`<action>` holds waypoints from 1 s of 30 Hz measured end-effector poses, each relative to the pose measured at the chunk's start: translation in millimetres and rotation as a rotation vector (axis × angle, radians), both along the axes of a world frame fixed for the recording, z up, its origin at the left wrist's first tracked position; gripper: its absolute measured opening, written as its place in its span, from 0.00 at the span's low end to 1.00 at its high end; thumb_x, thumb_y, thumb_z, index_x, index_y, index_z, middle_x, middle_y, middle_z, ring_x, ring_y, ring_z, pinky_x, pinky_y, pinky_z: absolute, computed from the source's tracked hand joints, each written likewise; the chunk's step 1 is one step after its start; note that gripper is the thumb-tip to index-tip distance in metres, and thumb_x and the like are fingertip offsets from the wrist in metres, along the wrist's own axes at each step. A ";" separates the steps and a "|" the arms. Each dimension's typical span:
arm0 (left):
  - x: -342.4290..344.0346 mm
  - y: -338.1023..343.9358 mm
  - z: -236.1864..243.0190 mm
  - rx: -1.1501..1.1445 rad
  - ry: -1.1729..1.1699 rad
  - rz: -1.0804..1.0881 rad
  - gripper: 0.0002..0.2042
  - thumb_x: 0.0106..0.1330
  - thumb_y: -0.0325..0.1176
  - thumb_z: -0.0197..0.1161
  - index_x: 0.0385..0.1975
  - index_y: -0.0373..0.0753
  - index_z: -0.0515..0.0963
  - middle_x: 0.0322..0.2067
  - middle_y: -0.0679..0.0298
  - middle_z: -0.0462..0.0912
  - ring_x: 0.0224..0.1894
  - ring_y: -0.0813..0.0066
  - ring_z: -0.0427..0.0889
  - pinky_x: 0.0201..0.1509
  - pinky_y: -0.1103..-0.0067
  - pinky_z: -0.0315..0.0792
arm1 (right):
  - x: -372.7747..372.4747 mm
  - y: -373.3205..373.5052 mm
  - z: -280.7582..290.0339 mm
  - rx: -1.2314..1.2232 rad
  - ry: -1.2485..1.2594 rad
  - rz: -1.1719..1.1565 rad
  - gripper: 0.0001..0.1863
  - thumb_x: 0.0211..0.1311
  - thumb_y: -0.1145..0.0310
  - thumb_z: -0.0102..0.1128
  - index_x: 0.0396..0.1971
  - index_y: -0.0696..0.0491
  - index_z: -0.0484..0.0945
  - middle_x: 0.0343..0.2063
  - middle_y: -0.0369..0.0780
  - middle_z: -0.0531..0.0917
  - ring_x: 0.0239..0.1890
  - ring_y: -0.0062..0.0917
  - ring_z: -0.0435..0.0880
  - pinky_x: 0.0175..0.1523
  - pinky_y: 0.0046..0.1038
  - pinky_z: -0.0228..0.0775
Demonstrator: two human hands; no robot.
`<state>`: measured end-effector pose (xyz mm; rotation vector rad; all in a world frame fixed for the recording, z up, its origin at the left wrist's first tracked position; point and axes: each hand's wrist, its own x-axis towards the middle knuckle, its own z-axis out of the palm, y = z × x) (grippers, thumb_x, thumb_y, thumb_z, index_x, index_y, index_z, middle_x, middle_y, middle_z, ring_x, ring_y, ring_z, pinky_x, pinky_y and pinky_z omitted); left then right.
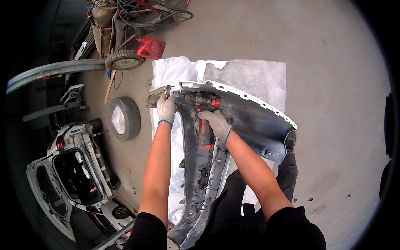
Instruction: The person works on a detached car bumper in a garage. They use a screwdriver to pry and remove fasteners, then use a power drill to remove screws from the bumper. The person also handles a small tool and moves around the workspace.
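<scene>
My right hand, in a pale knit glove with a blue cuff, is closed round the handle of a black and red cordless drill. The drill's chuck faces left, toward my left hand. That hand, gloved alike, has its fingers closed at the edge of a car bumper cover; a thin pale sliver sticks up from them, too small to name. Dark inner side up, the cover lies with a white slotted edge at its far side. Whether the drill's tip touches it is hidden.
White wrap and a bubble-wrap sheet lie under the cover. To the left are a tyre, a stripped white car with its tailgate open, and a wooden strip. A red jerrycan stands beside a wheeled cart with hoses.
</scene>
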<state>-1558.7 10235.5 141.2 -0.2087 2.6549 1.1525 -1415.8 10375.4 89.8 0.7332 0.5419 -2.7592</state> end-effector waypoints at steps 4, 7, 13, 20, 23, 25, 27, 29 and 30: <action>-5.0 3.7 2.2 -0.047 -0.057 0.017 0.11 0.59 0.31 0.57 0.37 0.33 0.80 0.20 0.68 0.75 0.20 0.81 0.70 0.25 0.79 0.66 | -2.4 -1.0 -0.6 0.019 0.045 0.020 0.14 0.52 0.73 0.56 0.40 0.60 0.77 0.31 0.41 0.83 0.23 0.27 0.82 0.30 0.32 0.79; -3.9 7.3 4.0 -0.089 -0.056 -0.001 0.12 0.60 0.31 0.57 0.39 0.32 0.81 0.22 0.68 0.76 0.23 0.82 0.70 0.28 0.79 0.66 | -3.5 -0.5 -0.7 0.024 0.023 0.009 0.12 0.52 0.73 0.56 0.37 0.59 0.78 0.29 0.41 0.83 0.23 0.26 0.82 0.30 0.32 0.78; -1.6 13.6 8.6 -0.216 0.019 -0.075 0.12 0.62 0.32 0.57 0.41 0.32 0.81 0.25 0.64 0.80 0.26 0.79 0.74 0.33 0.77 0.69 | -6.8 2.3 -2.3 -0.047 0.006 0.016 0.13 0.53 0.74 0.59 0.40 0.59 0.78 0.31 0.41 0.84 0.21 0.25 0.81 0.27 0.28 0.76; -2.1 8.0 -2.5 -0.251 0.110 -0.118 0.13 0.62 0.34 0.58 0.42 0.35 0.81 0.30 0.58 0.84 0.32 0.70 0.80 0.41 0.73 0.71 | -10.6 6.1 7.1 -0.051 -0.051 -0.003 0.11 0.52 0.73 0.60 0.35 0.61 0.79 0.28 0.41 0.84 0.21 0.25 0.81 0.27 0.29 0.77; -2.2 8.4 -3.6 -0.240 0.106 -0.099 0.13 0.62 0.34 0.58 0.41 0.35 0.82 0.30 0.57 0.85 0.33 0.69 0.81 0.42 0.73 0.71 | -11.7 6.7 8.6 -0.059 -0.075 0.002 0.10 0.52 0.72 0.60 0.34 0.61 0.79 0.27 0.41 0.83 0.21 0.25 0.81 0.27 0.29 0.77; -1.5 10.2 -1.9 -0.290 0.109 -0.080 0.13 0.62 0.34 0.58 0.42 0.35 0.82 0.31 0.57 0.85 0.33 0.69 0.81 0.42 0.73 0.71 | -12.2 6.7 8.1 -0.077 -0.072 0.012 0.10 0.52 0.72 0.60 0.33 0.61 0.79 0.27 0.41 0.83 0.21 0.25 0.81 0.27 0.29 0.76; -0.9 11.7 0.1 -0.304 0.104 -0.078 0.14 0.61 0.36 0.59 0.42 0.36 0.82 0.30 0.57 0.84 0.33 0.69 0.81 0.43 0.72 0.71 | -12.7 6.6 7.7 -0.080 -0.075 0.004 0.10 0.52 0.72 0.60 0.33 0.61 0.79 0.26 0.41 0.83 0.21 0.25 0.81 0.27 0.28 0.76; -1.0 12.3 1.4 -0.267 0.108 -0.106 0.15 0.60 0.38 0.59 0.42 0.37 0.82 0.30 0.57 0.84 0.34 0.67 0.81 0.44 0.71 0.72 | -13.2 6.6 8.2 -0.085 -0.077 0.018 0.09 0.52 0.72 0.60 0.32 0.61 0.79 0.26 0.41 0.83 0.21 0.25 0.81 0.26 0.28 0.76; -1.3 12.3 1.7 -0.289 0.099 -0.090 0.15 0.60 0.39 0.59 0.42 0.37 0.82 0.29 0.57 0.84 0.34 0.67 0.81 0.44 0.71 0.72 | -13.5 6.7 8.6 -0.061 -0.083 -0.001 0.09 0.52 0.72 0.60 0.32 0.61 0.79 0.26 0.41 0.83 0.21 0.25 0.81 0.26 0.28 0.76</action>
